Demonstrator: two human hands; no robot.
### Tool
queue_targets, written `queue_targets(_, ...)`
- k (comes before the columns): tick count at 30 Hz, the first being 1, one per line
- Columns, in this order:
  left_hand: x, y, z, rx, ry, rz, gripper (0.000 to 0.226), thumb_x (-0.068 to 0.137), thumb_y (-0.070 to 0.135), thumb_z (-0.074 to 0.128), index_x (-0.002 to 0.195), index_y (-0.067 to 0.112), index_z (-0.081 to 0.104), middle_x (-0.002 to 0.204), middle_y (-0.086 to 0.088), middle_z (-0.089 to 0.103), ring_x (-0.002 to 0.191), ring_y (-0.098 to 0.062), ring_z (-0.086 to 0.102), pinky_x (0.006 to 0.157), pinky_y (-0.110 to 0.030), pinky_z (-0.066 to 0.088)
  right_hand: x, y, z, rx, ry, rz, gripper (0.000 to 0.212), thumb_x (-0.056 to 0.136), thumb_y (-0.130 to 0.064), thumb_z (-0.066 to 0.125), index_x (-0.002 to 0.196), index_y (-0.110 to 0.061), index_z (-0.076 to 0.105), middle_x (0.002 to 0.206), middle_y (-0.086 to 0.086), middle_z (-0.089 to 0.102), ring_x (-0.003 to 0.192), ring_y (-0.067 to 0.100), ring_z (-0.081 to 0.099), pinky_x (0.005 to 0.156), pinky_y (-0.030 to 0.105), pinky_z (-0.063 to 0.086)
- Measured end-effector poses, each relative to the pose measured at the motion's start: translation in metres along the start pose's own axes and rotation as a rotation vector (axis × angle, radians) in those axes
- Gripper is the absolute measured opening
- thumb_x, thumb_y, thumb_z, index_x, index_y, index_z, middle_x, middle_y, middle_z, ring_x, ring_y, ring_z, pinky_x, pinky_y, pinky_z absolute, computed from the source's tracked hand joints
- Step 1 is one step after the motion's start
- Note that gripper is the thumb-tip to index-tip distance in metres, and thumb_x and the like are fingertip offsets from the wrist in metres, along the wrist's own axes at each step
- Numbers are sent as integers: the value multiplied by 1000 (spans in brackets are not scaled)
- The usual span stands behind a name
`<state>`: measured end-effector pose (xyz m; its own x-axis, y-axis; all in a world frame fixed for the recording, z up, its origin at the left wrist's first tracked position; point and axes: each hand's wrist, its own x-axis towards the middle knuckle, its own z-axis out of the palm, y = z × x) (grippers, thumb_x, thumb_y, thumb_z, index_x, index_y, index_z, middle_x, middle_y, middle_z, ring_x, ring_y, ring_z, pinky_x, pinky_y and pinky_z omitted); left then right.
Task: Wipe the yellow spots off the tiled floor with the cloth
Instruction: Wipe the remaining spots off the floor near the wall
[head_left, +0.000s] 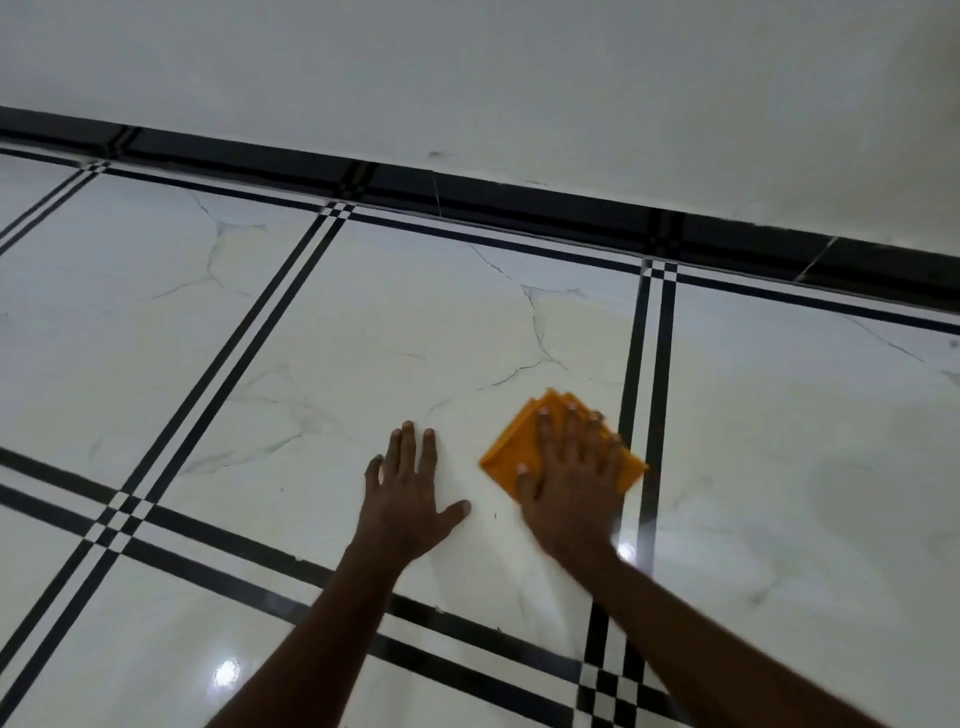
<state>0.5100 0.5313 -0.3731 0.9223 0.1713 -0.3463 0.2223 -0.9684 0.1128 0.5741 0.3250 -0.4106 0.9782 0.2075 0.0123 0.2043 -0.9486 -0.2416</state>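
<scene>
Head view: the wiping looks under way. The right hand (569, 470), fingers straight and spread, presses the folded orange cloth (519, 441) flat on the tiled floor (311, 338). Just beside it, the left hand (410, 493) braces, splayed. No yellow spots are discernible; next, judge where they remain.

Orange cloth (511, 457) (white floor (363, 322), black-striped)

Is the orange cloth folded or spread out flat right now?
Folded: the cloth shows stacked layered edges at its far corner, pressed flat on the tiled floor under the right hand.
</scene>
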Motion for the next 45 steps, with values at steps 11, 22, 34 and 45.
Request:
queue_targets(11, -14, -18, 10, 42, -18, 9, 108, 70, 82, 4, 154, 19, -21, 161, -10, -28, 152, -30, -17, 121, -49, 5, 3, 83, -25, -20, 29, 305, 78, 99, -59, 23, 165, -19, 4, 171, 17, 12, 156, 44, 10, 122, 67, 11)
queue_targets(22, -25, -46, 14, 7, 70, -41, 110, 74, 87, 14, 158, 19, -9, 165, -9, -15, 153, -27, -8, 121, -48, 12, 55, 24, -3, -39, -34, -17, 76, 99, -60, 29, 164, -24, 13, 171, 11, 16, 157, 37, 13, 125, 62, 7)
queue_targets(34, -30, -77, -1, 9, -44, -69, 106, 86, 74, 40, 157, 15, -12, 163, -10, -22, 153, -28, -11, 120, -47, 16, 110, -51, 11, -13, -84, -125, 77, 92, -53, 30, 161, -21, 27, 168, 19, 23, 153, 46, 19, 123, 62, 8)
queue_targets(45, -38, -100, 2, -72, -7, -190, 111, 83, 79, 41, 156, 18, -16, 163, -10, -23, 152, -31, -14, 121, -51, 10, 84, -5, -4, -123, -68, -92, 74, 100, -63, 19, 164, -27, 10, 172, 11, 12, 157, 40, 11, 124, 63, 9)
